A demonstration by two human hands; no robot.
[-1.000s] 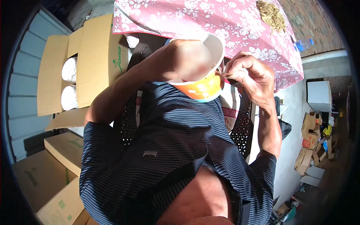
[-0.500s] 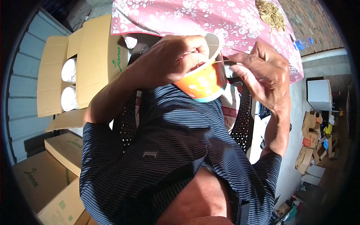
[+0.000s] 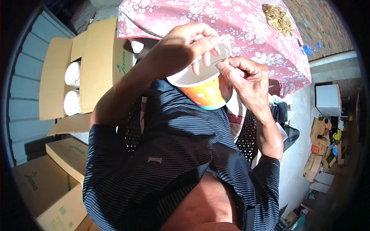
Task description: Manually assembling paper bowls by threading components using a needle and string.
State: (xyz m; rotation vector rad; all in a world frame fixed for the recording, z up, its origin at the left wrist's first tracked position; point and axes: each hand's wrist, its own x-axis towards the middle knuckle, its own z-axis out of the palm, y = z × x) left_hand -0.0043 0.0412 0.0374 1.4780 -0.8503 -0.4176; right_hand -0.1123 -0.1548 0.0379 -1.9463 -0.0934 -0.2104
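A paper tub (image 3: 208, 93), orange outside with a teal base and white inside, tilts toward me above my lap. My left hand (image 3: 189, 46) hovers over its mouth, fingers loosely apart and some reaching down inside the rim. At the right side of the rim, my right hand (image 3: 246, 77) pinches a thin brown cord (image 3: 226, 59) between thumb and forefinger. Most of the cord is too fine to trace, and I cannot tell whether it also touches the left fingers.
Beyond my hands is a table with a pink floral cloth (image 3: 246, 23), bearing a tan cord bundle (image 3: 278, 19). Open cardboard boxes (image 3: 98, 69) stand at left, with white wrapped rolls (image 3: 72, 102). A blue-labelled plastic bottle (image 3: 311, 48) and heaped cartons (image 3: 318, 146) lie right.
My right hand has moved left and in to the tub's rim; the cord stretched between the hands has shortened. My left fingers have loosened from a closed grip, and the tub's mouth shows more.
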